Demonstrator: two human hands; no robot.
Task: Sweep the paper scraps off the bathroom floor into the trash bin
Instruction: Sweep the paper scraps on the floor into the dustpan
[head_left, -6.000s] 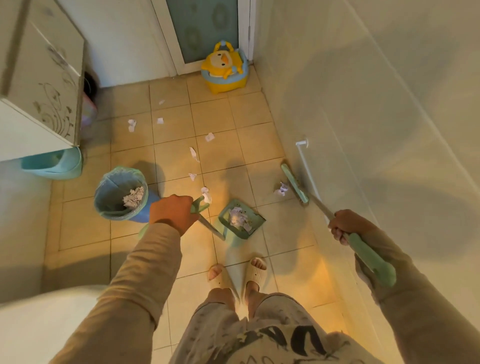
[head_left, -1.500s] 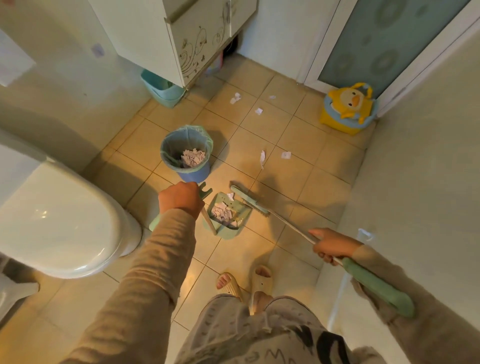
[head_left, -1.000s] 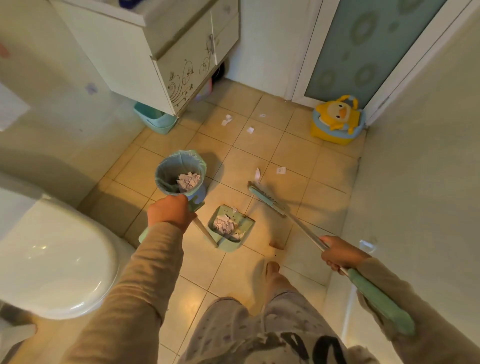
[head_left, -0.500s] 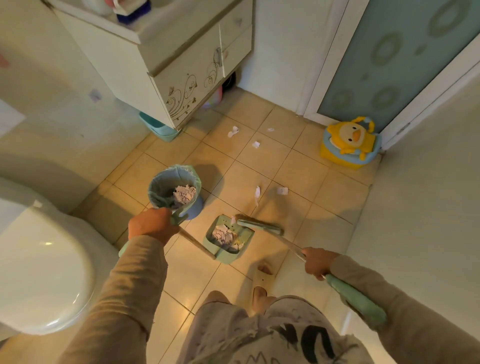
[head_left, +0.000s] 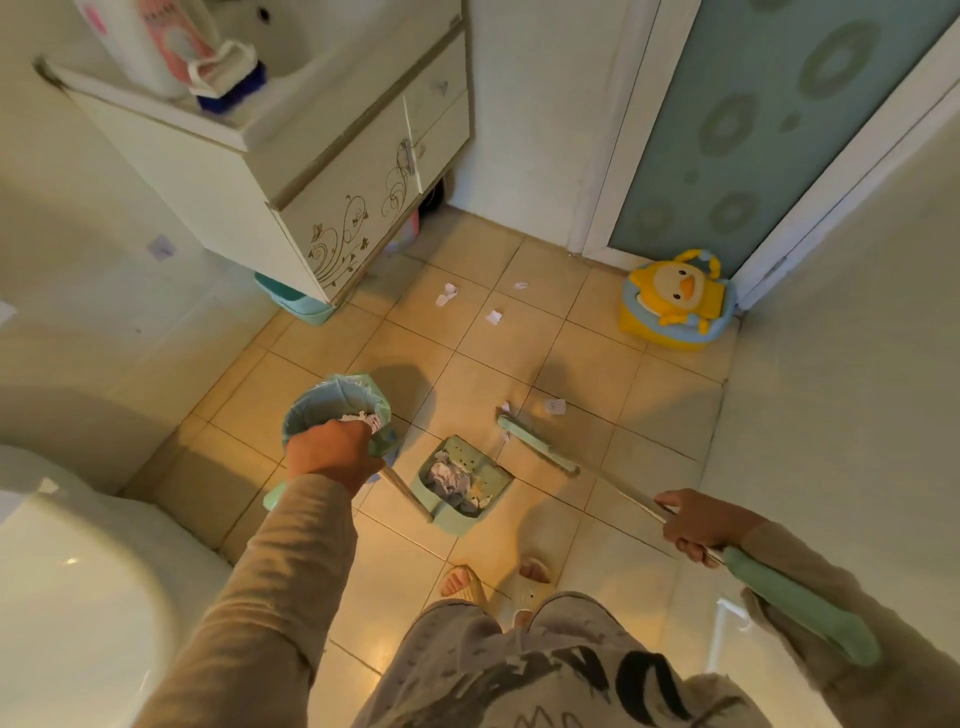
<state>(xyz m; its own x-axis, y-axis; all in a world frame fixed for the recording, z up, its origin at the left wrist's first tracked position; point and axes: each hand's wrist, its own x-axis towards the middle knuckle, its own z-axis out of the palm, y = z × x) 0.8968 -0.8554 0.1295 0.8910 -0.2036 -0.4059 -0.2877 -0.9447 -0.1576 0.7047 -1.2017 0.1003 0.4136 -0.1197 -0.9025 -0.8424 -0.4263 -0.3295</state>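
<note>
Change vs half a second ago: the broom (head_left: 537, 441) head is no longer being held at the dustpan (head_left: 489, 470) mouth. It is being swung out right of centre and is now lying on the floor (head_left: 415, 545) between the dustpan and a scrap (head_left: 554, 406) just beyond it. A smaller bit (head_left: 505, 408) is sitting at the head's far tip. Meaning: the last stroke is being treated as done and the next pair is being lined up.

Left hand (head_left: 332, 454), centre-left of frame: fingers are being kept curled round the dustpan handle. Right hand (head_left: 693, 525), right of frame: fingers are being kept wrapped round the broom shaft, just above the green grip.

The dustpan is resting on the floor at centre, with a wad (head_left: 449, 475) of paper being carried in it, not yet tipped. The bin (head_left: 317, 402) is standing just left of it, partly hidden by the left hand, with paper showing inside. Three more scraps (head_left: 447, 295) are lying upper centre, near the cabinet (head_left: 337, 218) and door (head_left: 779, 130), well apart from the broom.

Judgement: the task is being worked mid-way. The near pair is likely to be pulled in next, the far three are being left for a longer reach, and the load is still to be emptied into the bin. Risk: light paper being flicked past the pan lip by a fast stroke.
</note>
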